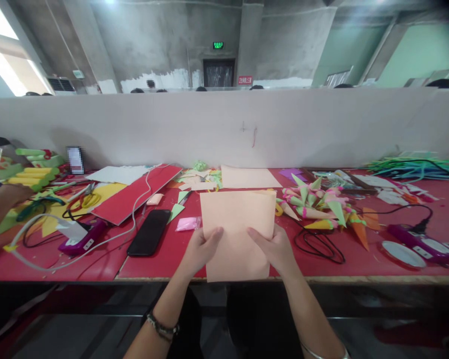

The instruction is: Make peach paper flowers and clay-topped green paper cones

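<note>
Between both hands I hold a flat, peach-coloured sheet (pixel 237 249), either paper or thin foam, above the table's front edge. My left hand (pixel 203 248) grips its left side, thumb on the face and fingers hidden behind. At the right side, my right hand (pixel 275 248) has the same grip. Left of the sheet lie a small pink packet (pixel 187 224) and a black phone (pixel 149 233). Just right of it is a heap of pink, green and orange cones (pixel 318 204). Another peach sheet (pixel 249 177) lies behind on the table.
A white cable (pixel 136 199) runs across the left side to a purple power strip (pixel 86 238). On the right are another purple power strip (pixel 421 243), a round white lid (pixel 403 254) and a black cord (pixel 318 244). Another person's hand (pixel 7 202) is at far left.
</note>
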`<action>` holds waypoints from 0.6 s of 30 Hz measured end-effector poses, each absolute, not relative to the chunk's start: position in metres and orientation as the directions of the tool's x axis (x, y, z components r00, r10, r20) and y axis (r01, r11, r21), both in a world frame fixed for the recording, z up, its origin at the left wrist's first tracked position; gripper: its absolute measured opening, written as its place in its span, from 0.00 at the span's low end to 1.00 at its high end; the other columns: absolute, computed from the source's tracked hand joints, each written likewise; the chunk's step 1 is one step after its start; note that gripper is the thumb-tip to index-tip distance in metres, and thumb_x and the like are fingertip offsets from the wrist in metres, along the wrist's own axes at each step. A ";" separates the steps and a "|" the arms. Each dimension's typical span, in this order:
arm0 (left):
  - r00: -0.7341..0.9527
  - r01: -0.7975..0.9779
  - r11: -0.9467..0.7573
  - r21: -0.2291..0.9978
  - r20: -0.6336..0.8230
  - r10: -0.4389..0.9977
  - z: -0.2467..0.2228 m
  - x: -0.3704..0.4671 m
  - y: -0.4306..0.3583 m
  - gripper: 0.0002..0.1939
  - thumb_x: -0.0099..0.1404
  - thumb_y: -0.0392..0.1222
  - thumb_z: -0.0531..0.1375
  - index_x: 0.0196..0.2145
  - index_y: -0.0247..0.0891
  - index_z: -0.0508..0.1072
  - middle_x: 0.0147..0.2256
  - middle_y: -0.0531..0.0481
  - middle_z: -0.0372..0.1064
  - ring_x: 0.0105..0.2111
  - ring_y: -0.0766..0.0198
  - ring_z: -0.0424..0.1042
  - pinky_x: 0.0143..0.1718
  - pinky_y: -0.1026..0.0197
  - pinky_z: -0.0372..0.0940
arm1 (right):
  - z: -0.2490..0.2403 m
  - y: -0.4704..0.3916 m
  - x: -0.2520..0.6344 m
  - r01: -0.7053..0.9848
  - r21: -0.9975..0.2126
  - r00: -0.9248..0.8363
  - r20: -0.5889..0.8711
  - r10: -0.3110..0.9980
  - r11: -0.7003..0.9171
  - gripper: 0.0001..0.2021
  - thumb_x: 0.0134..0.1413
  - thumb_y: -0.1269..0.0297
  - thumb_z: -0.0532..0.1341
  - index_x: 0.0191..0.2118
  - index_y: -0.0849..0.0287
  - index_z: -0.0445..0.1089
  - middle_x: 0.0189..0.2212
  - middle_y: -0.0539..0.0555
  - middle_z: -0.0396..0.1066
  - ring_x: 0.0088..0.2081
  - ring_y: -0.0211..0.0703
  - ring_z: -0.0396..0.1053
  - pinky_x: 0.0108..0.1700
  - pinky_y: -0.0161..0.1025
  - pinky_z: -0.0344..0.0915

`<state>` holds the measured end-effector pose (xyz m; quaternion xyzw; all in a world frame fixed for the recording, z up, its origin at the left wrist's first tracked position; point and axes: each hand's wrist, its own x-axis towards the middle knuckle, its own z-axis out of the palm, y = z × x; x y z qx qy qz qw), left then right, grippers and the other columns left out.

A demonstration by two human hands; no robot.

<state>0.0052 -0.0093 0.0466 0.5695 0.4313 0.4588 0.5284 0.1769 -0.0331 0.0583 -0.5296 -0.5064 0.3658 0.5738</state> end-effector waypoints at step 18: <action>0.239 0.405 -0.195 0.893 0.102 0.966 0.084 -0.013 0.010 0.20 0.56 0.51 0.55 0.14 0.36 0.61 0.11 0.57 0.51 0.13 0.71 0.51 0.14 0.67 0.44 | 0.053 -0.020 0.179 0.051 -0.950 0.116 0.311 0.943 0.307 0.30 0.45 0.57 0.60 0.54 0.59 0.52 0.49 0.59 0.63 0.46 0.45 0.65 0.45 0.41 0.64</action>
